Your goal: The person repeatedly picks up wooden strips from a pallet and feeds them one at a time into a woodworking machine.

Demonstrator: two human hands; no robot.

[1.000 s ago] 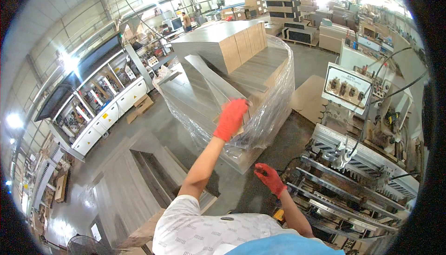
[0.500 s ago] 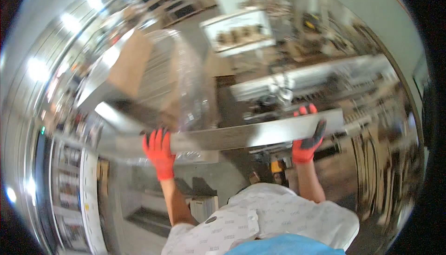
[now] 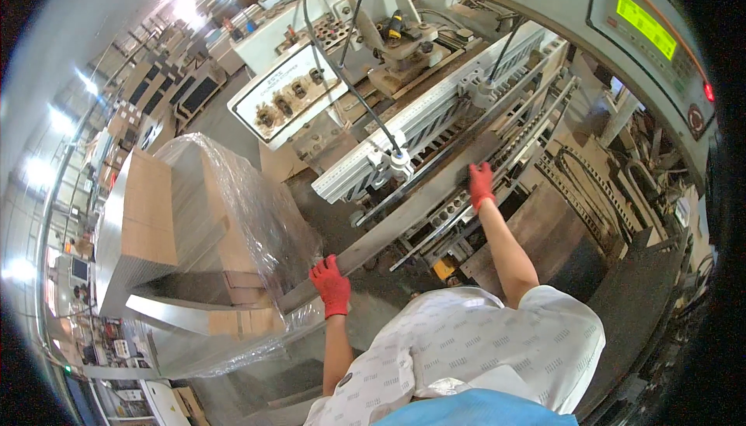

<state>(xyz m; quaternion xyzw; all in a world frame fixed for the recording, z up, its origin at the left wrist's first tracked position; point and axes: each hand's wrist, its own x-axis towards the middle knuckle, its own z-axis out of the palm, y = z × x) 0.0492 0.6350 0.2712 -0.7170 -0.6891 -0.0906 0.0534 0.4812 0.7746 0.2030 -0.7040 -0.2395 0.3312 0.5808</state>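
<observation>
A long, narrow, flat board (image 3: pixel 404 220) stretches diagonally in front of me, grey-brown on its face. Near its lower left end my left hand (image 3: pixel 331 286), in a red glove, is closed on the edge. Farther up, my right hand (image 3: pixel 481 185), also red-gloved with dark fingertips, grips the near edge. The board's right part lies over or on the rails of a machine bed (image 3: pixel 524 119); whether it touches them I cannot tell. Its left end runs in front of clear plastic film (image 3: pixel 245 201) around a stack of panels (image 3: pixel 144 216).
A white slotted guide beam (image 3: pixel 435 123) with clamps runs along the machine's far side. A control panel (image 3: pixel 645 26) with a lit display is at upper right. Black rods (image 3: pixel 357 92) cross in front of a white plate (image 3: pixel 287 96). Curved strips (image 3: pixel 598 177) lie at the right.
The view has turned, bringing the machine and its control panel closer. The board, level and across my front before, now slants up to the right over the machine bed. Both hands still hold it.
</observation>
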